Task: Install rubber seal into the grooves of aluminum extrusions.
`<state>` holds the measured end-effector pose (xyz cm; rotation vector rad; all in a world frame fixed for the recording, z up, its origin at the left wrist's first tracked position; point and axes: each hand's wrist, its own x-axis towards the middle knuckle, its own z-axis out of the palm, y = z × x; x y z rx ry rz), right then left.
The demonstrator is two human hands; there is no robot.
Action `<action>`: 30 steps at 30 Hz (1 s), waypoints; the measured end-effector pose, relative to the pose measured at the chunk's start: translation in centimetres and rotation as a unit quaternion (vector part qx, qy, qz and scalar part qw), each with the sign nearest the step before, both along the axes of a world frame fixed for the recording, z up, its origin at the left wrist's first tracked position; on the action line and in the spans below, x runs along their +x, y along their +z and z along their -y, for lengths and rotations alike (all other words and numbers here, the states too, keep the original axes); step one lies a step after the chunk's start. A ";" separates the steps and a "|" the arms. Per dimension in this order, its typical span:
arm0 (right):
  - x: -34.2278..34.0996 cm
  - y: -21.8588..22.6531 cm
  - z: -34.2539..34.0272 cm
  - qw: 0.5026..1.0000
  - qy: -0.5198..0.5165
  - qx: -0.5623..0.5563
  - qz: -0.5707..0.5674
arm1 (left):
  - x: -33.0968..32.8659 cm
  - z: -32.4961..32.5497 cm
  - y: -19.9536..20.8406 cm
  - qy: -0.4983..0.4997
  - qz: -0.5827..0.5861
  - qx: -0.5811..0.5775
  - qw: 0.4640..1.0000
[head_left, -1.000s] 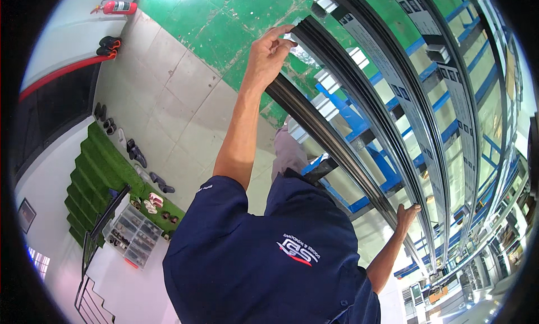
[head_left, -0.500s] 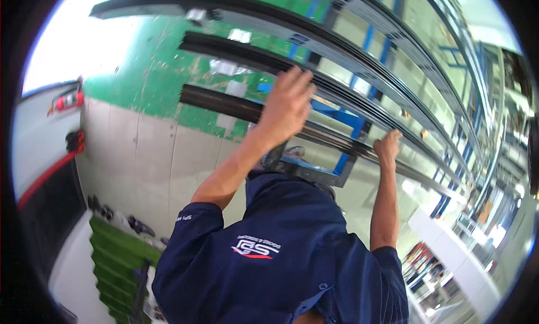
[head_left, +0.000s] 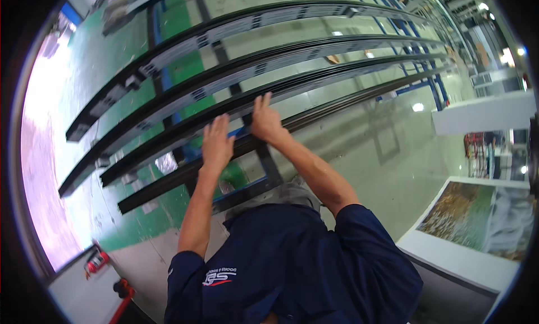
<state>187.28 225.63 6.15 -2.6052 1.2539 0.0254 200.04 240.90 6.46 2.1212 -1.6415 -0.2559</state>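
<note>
Several long dark profiles, which look like window or door frame bars, lie side by side across a stand in front of me. My left hand (head_left: 218,145) rests its stretched fingers on the second-nearest profile (head_left: 163,149). Close by on the right, my right hand (head_left: 265,121) reaches over the nearest profile (head_left: 154,191), its straight fingertips on that same second-nearest bar. Neither hand is wrapped round anything. Farther off lie a third profile (head_left: 163,101) and a fourth profile (head_left: 236,22), both with pale, dark-marked sides.
A black and blue stand (head_left: 269,166) carries the bars near my legs. Blue supports (head_left: 435,94) stand under their far right ends. At right is a white table (head_left: 477,113) and a picture panel (head_left: 466,214). A red fire extinguisher (head_left: 96,262) is at lower left.
My view has swung, so the bars now slant up to the right. My right hand has come in close beside my left, from farther right along the bars.
</note>
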 end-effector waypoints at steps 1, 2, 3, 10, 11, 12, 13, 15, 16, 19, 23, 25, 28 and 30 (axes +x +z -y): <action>-1.5 0.2 1.1 0.999 0.020 0.025 0.020 | -0.5 0.4 -0.1 0.019 0.008 0.010 1.000; -3.8 0.5 3.0 0.999 0.012 0.018 0.031 | -0.9 0.6 0.0 0.030 0.026 0.016 0.999; -6.5 0.8 5.0 0.989 0.062 0.087 0.102 | -1.7 1.1 0.0 0.038 0.040 0.020 0.998; -29.2 3.0 17.4 0.935 0.006 0.102 0.340 | -3.2 1.8 -0.7 0.106 0.096 0.050 0.988; -33.0 3.1 18.8 0.926 -0.053 0.123 0.353 | -3.4 2.0 -0.7 0.108 0.108 0.047 0.987; -36.7 2.9 20.0 0.913 -0.113 0.142 0.364 | -3.8 2.5 -0.6 0.110 0.111 0.052 0.986; -40.1 2.5 20.9 0.905 -0.153 0.168 0.359 | -4.2 2.7 -0.4 0.114 0.115 0.056 0.985; -46.3 0.4 22.3 0.883 -0.212 0.213 0.359 | -4.4 3.8 -0.6 0.125 0.134 0.079 0.980; -49.1 -1.2 22.7 0.872 -0.232 0.235 0.362 | -4.6 4.5 -0.6 0.146 0.130 0.097 0.976; -55.9 -5.1 23.6 0.829 -0.266 0.331 0.364 | -3.1 5.4 -0.8 0.174 0.004 0.075 0.982; -64.7 -9.4 27.1 0.802 -0.342 0.336 0.356 | -8.2 14.5 -1.0 0.323 0.075 0.098 0.938; -68.9 -9.7 28.9 0.806 -0.380 0.318 0.323 | -15.5 25.1 -1.9 0.266 -0.005 -0.052 0.963; -76.8 -9.0 30.9 0.794 -0.449 0.311 0.268 | -35.9 47.9 4.9 0.045 -0.294 -0.059 0.953; -80.9 -9.2 31.2 0.763 -0.493 0.276 0.314 | -48.1 58.1 7.3 -0.073 -0.388 -0.008 0.919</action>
